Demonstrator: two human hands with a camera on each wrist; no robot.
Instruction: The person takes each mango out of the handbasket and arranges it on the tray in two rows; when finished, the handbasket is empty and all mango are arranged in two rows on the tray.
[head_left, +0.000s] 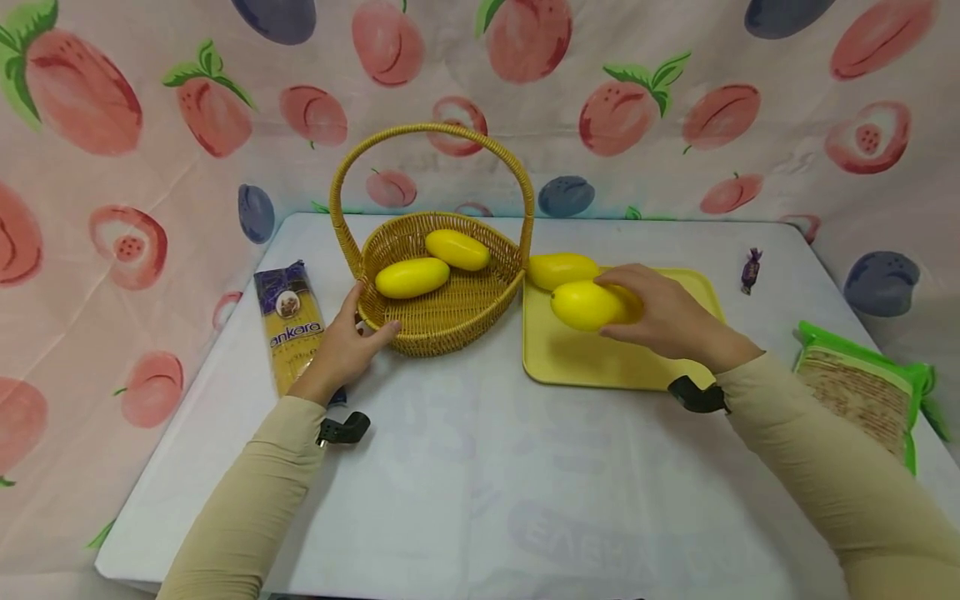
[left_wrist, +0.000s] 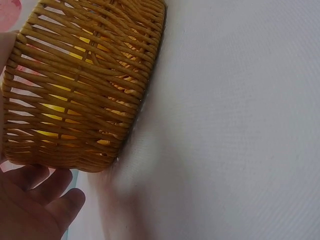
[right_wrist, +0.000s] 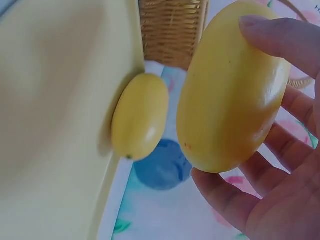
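My right hand (head_left: 660,310) grips a smooth, oval yellow mango (head_left: 588,306) above the yellow tray (head_left: 600,362), thumb on one side and fingers round the other. A second mango (right_wrist: 141,117) lies at the tray's far left corner, close to the basket. To the left stands the wicker basket (head_left: 442,342) with its tall arched handle, and two mangoes rest inside, one at the left (head_left: 412,277) and one further back (head_left: 457,249). My left hand (head_left: 345,346) holds the basket's near left end between thumb and forefinger. Its other fingers (left_wrist: 50,187) lie curved beside the woven wall.
A pasta packet (head_left: 288,325) lies left of the basket, partly behind the left hand. At the back right is a purple wrapped candy (head_left: 751,271). A green-edged clear packet (head_left: 858,387) lies at the right, partly behind the right sleeve. Fruit-print cloth (head_left: 652,183) hangs behind the table.
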